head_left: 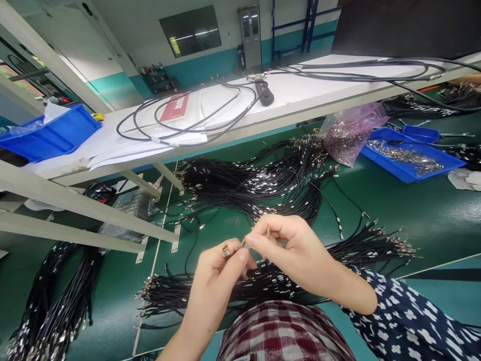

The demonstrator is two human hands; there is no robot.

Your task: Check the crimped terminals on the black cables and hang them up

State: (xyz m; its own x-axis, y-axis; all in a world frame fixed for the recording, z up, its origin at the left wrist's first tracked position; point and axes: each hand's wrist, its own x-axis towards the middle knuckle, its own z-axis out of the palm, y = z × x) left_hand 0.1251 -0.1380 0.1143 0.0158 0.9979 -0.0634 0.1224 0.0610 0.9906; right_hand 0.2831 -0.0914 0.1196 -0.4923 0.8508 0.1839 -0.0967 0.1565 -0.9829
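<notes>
My left hand (221, 273) and my right hand (291, 248) meet fingertip to fingertip in front of my body. Between their pinched fingers is a small cable end (243, 242) with thin coloured wires, mostly covered by the fingertips. Another small metallic connector (226, 249) shows at my left index finger, and a little tip (268, 230) pokes out by my right fingers. Below the hands a bundle of black cables (169, 291) with bare ends lies on the green table (221, 225). Behind them is a larger pile of black cables (240, 180).
A white shelf (300, 100) crosses above the table, bearing looped cables, a black clip-like object (264, 94) and a blue bin (56, 135). At the right are a pink bag (349, 133) of small parts and a blue tray (409, 173). More cables (67, 296) lie left.
</notes>
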